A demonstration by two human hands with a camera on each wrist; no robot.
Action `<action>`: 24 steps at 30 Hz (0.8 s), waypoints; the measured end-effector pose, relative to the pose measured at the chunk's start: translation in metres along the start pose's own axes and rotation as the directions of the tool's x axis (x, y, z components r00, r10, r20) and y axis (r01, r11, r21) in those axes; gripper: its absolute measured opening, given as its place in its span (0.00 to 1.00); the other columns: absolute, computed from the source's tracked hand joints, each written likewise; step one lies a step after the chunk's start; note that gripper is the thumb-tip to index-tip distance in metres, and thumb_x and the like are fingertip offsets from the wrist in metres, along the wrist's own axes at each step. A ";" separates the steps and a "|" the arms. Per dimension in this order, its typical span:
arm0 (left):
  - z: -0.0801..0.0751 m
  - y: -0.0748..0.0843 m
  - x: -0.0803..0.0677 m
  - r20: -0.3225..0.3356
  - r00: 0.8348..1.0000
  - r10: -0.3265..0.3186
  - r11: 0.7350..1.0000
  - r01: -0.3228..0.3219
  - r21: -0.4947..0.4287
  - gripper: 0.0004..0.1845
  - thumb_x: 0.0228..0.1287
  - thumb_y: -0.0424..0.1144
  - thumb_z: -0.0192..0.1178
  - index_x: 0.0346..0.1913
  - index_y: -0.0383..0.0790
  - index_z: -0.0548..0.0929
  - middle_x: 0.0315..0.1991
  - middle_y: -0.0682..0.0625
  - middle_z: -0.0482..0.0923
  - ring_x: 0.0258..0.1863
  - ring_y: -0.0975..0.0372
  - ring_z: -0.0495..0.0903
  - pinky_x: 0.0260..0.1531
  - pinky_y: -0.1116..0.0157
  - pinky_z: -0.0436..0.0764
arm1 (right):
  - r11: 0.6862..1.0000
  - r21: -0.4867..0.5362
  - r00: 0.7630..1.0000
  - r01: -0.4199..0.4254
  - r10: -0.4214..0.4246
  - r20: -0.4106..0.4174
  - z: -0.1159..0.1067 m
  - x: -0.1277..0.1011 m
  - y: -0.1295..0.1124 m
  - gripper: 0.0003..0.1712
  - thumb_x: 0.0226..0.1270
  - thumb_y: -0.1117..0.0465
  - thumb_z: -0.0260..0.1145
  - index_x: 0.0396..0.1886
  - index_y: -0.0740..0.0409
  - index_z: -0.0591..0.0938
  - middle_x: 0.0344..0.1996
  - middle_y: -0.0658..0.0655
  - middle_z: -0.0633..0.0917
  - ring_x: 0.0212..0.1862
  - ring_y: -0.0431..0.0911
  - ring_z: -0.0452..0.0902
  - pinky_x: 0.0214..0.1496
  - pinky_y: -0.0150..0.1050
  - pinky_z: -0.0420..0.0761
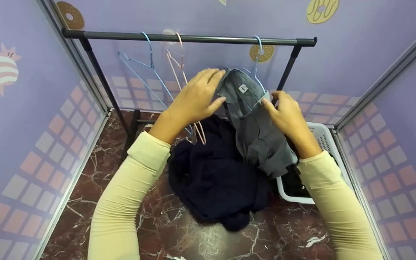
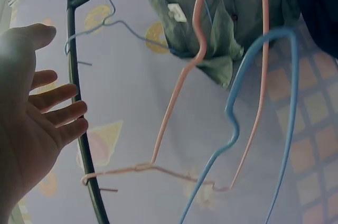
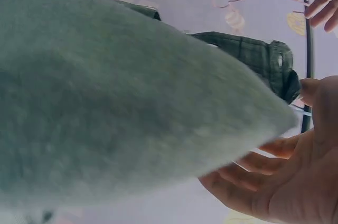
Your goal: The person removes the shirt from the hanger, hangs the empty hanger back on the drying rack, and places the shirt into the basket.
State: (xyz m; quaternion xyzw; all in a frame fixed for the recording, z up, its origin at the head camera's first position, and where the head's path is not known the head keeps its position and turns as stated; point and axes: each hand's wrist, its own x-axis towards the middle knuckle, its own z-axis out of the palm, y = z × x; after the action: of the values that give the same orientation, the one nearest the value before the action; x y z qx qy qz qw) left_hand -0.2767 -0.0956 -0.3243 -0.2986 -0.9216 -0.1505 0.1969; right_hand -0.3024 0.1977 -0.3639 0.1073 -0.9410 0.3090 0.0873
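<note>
A grey button-up shirt point(image 1: 262, 133) with a white neck label point(image 1: 243, 88) hangs on a light blue hanger point(image 1: 256, 59) hooked over the rail. At one side of the collar, my right hand point(image 1: 289, 110) pinches the cloth between thumb and fingers; in the right wrist view a blurred fold of shirt hides part of those fingers. My left hand point(image 1: 197, 94) is raised by the opposite shoulder, its fingers loosely extended. The left wrist view shows the left hand point(image 2: 39, 97) holding nothing. Below lies a bundled dark navy garment point(image 1: 226, 180), partly behind the shirt.
A black clothes rack point(image 1: 208, 38) stands against the patterned wall. Another blue hanger point(image 1: 151, 54) and a pink hanger point(image 1: 182, 54) hang on its left half, close to my left forearm. A white basket point(image 1: 294, 198) holding dark cloth sits on the marbled floor point(image 1: 200, 242) at right.
</note>
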 end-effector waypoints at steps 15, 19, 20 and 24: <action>0.037 0.031 -0.022 0.028 0.999 0.020 0.998 -0.018 -0.053 0.37 0.75 0.51 0.59 0.77 0.32 0.63 0.75 0.35 0.66 0.76 0.45 0.66 0.80 0.53 0.61 | 0.964 -0.056 0.907 0.260 -0.263 -0.327 0.018 -0.041 -0.010 0.32 0.74 0.53 0.66 0.68 0.68 0.73 0.69 0.69 0.73 0.71 0.64 0.68 0.78 0.57 0.66; 0.050 0.041 -0.037 -0.049 0.998 0.051 0.995 -0.055 -0.085 0.36 0.76 0.51 0.59 0.77 0.32 0.65 0.74 0.35 0.68 0.75 0.45 0.67 0.79 0.53 0.61 | 0.892 -0.098 0.777 0.441 -0.434 -0.456 0.033 -0.064 -0.008 0.28 0.71 0.58 0.66 0.65 0.69 0.74 0.69 0.69 0.74 0.70 0.63 0.69 0.77 0.55 0.68; 0.053 0.043 -0.041 -0.073 0.995 0.060 0.993 -0.067 -0.093 0.36 0.76 0.51 0.59 0.76 0.32 0.66 0.74 0.36 0.68 0.75 0.45 0.67 0.80 0.54 0.61 | 0.872 -0.092 0.749 0.480 -0.462 -0.475 0.037 -0.070 -0.007 0.28 0.70 0.59 0.66 0.64 0.69 0.75 0.68 0.69 0.74 0.70 0.63 0.69 0.77 0.54 0.69; 0.068 0.050 -0.057 -0.167 0.980 0.104 0.983 -0.127 -0.130 0.34 0.75 0.49 0.60 0.75 0.33 0.67 0.74 0.37 0.69 0.75 0.47 0.68 0.80 0.57 0.61 | 0.806 -0.057 0.688 0.589 -0.537 -0.488 0.052 -0.091 -0.005 0.28 0.66 0.64 0.66 0.64 0.68 0.76 0.67 0.68 0.76 0.69 0.63 0.72 0.78 0.54 0.69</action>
State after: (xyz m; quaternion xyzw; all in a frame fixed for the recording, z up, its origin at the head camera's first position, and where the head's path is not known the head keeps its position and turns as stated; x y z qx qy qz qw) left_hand -0.2222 -0.0576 -0.4013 -0.3517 -0.8711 -0.2267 0.2570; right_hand -0.2188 0.1762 -0.4231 0.3148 -0.7923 0.3323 0.4034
